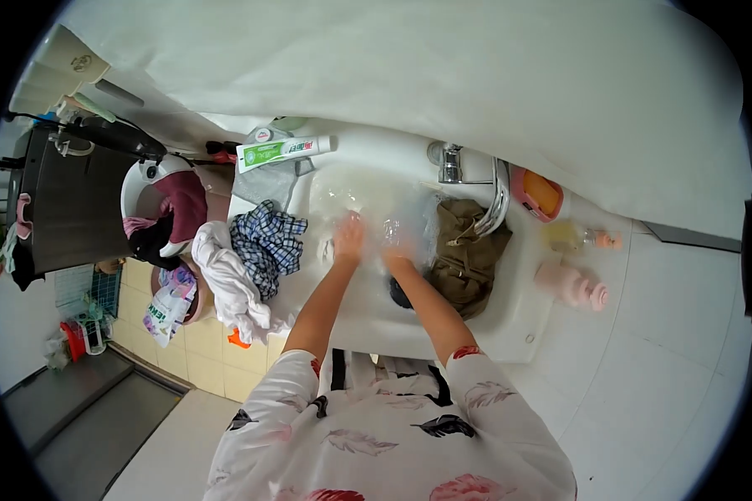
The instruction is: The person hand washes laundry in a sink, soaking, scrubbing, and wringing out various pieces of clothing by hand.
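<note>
Both hands reach down into cloudy, soapy water in the white sink [522, 330]. My left hand [348, 236] lies in the water with its fingers stretched forward, near a small pale patch that I cannot make out. Beside it, my right hand [398, 248] is blurred by water and foam, and its fingers are hidden. Wet brown clothing [468, 263] is bunched to the right of that hand, under the chrome faucet [497, 200]. A small dark cloth [400, 293] shows by the right forearm.
On the left ledge lie a blue checked cloth [267, 242], a white garment [226, 275] and a toothpaste tube [284, 153]. Behind them is a tub holding maroon clothing [182, 204]. A soap dish [539, 194] and a pink bottle [570, 285] stand right.
</note>
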